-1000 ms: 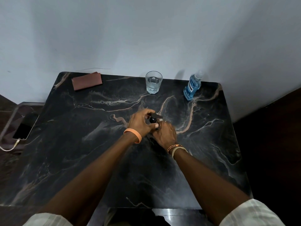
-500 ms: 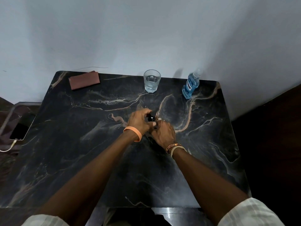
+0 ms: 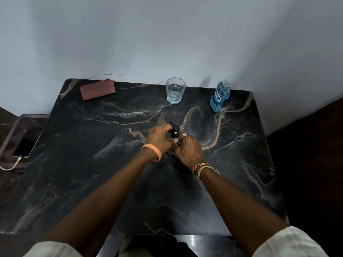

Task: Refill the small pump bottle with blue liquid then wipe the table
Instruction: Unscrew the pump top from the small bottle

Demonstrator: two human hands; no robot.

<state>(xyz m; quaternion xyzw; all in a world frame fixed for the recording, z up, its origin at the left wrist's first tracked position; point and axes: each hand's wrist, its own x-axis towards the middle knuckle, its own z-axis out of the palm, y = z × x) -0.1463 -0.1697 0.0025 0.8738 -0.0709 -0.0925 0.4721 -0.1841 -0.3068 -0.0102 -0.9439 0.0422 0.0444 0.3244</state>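
While both hands [image 3: 174, 143] grip, pump bottle [image 3: 174, 134] upright.

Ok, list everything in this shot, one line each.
table: one, black marble with tan veins, against the wall
cloth: one, reddish brown, folded, far left corner
glass: one, clear, holding water, far edge middle
blue liquid bottle: one, clear cap on, far right corner
pump bottle: one, small, black pump top, table centre between both hands
phone: one, dark, cable plugged in, on a lower surface left of the table
left hand: orange wristband, grip on the pump top
right hand: woven wristbands, grip around the bottle body
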